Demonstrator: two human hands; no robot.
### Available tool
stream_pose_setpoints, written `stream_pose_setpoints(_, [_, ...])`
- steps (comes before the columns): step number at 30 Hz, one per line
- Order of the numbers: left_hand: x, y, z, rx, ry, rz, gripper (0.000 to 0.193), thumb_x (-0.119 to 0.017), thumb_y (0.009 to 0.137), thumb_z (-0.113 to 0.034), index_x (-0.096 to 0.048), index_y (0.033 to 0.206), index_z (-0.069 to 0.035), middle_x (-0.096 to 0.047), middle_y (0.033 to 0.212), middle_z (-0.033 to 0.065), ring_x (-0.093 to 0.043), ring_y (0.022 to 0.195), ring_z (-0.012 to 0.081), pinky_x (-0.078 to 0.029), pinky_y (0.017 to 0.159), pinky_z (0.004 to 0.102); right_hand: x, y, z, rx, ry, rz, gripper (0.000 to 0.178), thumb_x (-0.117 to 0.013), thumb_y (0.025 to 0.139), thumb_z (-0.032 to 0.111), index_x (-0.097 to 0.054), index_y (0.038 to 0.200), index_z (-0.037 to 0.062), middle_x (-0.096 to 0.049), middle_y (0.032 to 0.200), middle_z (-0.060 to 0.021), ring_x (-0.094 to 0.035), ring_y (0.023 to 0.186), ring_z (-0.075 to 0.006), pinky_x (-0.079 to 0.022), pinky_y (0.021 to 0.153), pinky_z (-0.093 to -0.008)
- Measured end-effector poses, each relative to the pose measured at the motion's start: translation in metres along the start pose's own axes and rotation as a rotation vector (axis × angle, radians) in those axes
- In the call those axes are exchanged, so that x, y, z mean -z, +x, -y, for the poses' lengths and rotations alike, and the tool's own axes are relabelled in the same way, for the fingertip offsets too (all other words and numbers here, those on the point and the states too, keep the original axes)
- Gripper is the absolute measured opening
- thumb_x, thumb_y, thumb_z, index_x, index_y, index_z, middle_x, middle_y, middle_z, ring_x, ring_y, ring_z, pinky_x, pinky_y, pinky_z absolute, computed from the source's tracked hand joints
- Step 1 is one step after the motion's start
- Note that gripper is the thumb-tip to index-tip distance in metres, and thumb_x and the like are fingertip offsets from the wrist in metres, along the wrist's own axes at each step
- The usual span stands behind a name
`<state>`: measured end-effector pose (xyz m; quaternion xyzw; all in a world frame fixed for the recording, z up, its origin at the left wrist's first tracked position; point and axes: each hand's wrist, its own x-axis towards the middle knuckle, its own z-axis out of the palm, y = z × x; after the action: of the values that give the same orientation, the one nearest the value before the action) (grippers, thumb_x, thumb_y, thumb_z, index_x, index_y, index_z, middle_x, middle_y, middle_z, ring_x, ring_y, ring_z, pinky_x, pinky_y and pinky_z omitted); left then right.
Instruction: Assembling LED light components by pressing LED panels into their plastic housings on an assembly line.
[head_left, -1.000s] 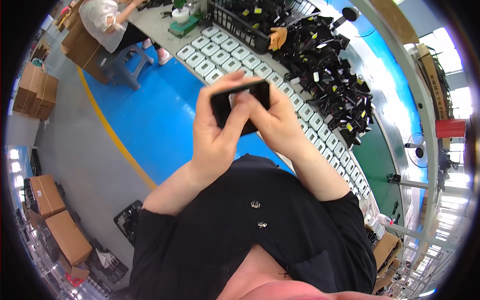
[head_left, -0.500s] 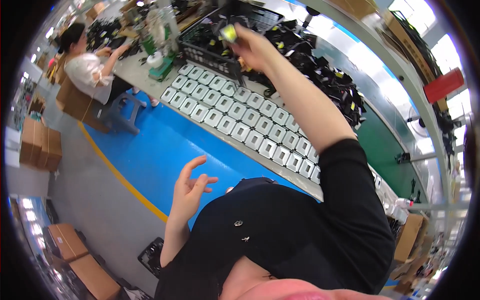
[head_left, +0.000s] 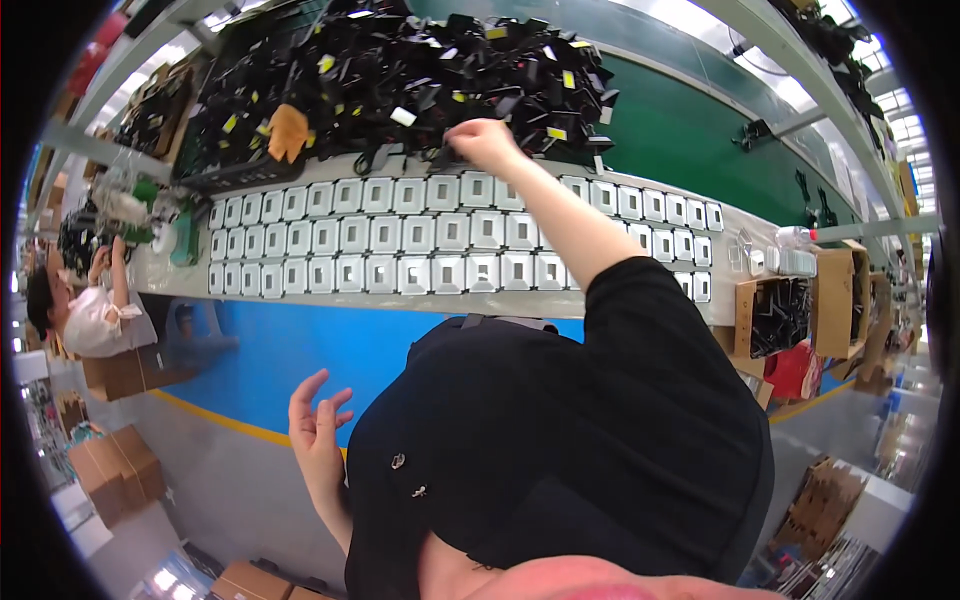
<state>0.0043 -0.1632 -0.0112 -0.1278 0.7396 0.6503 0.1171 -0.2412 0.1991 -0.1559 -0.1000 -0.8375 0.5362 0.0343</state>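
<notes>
My right hand [head_left: 487, 146] is stretched out over the workbench, at the near edge of a heap of black parts [head_left: 430, 75] with yellow and white labels. Its fingers are curled together by a dark piece; what they grip, if anything, is too small to make out. Below that arm, rows of square silver-white housings [head_left: 387, 234], each with a small rectangular window in its middle, cover the near strip of the bench. Away from the bench, my left hand [head_left: 318, 425] is raised over the floor, open and holding nothing, its fingers apart.
An orange glove [head_left: 289, 133] lies on the parts at the left, by a black crate [head_left: 240, 176]. A green mat [head_left: 690, 135] runs behind the heap. Cardboard boxes [head_left: 778, 315] stand right of the bench. At the far left a co-worker [head_left: 95, 310] sits beside green equipment [head_left: 184, 236].
My view has turned right, bringing the whole bench square in front of me. My right hand has left the crate for the heap's near edge; the yellow-labelled piece no longer shows in it.
</notes>
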Motion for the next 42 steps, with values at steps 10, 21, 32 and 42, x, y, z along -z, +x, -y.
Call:
stream_pose_setpoints(10, [-0.091,0.016,-0.03,0.106,0.097,0.088,0.028,-0.048,0.091,-0.01,-0.046,0.118,-0.001,-0.051,0.119,0.0093,-0.058,0.096,0.0176,-0.046,0.075,0.0244,0.235,0.03,-0.189,-0.581,-0.521,-0.401,0.054,-0.049,0.075,0.011,-0.043,0.129,0.0188,-0.043,0.131,-0.0157,-0.048,0.115,-0.0318,-0.039,0.097,-0.0372])
stream_pose_setpoints(21, [-0.149,0.007,-0.045,0.173,0.122,-0.064,0.028,-0.047,0.092,-0.011,-0.046,0.118,-0.001,-0.052,0.117,0.0099,-0.058,0.095,0.0169,-0.047,0.076,0.0238,0.244,0.118,-0.203,-0.285,-1.165,-0.066,0.067,-0.037,0.083,0.004,-0.018,0.141,0.0313,-0.025,0.145,0.0034,-0.026,0.133,-0.0239,-0.028,0.104,-0.0406])
stream_pose_setpoints(32, [-0.157,0.014,-0.049,0.179,0.089,-0.023,0.027,-0.046,0.092,-0.009,-0.047,0.117,-0.001,-0.052,0.118,0.0107,-0.058,0.096,0.0178,-0.047,0.075,0.0243,0.314,0.094,-0.265,-0.394,-0.715,-0.536,0.03,-0.041,0.085,0.027,-0.064,0.096,0.0124,-0.062,0.102,-0.0142,-0.058,0.099,-0.0317,-0.046,0.083,-0.0418])
stream_pose_setpoints(42, [-0.109,0.031,-0.037,0.052,0.117,0.171,0.026,-0.046,0.092,-0.009,-0.047,0.117,-0.002,-0.052,0.117,0.0096,-0.058,0.096,0.0174,-0.045,0.075,0.0256,0.4,0.045,-0.133,-0.147,0.635,-0.738,0.02,-0.053,0.089,0.015,-0.054,0.103,0.0015,-0.061,0.086,-0.008,-0.061,0.066,-0.0185,-0.038,0.048,-0.0249])
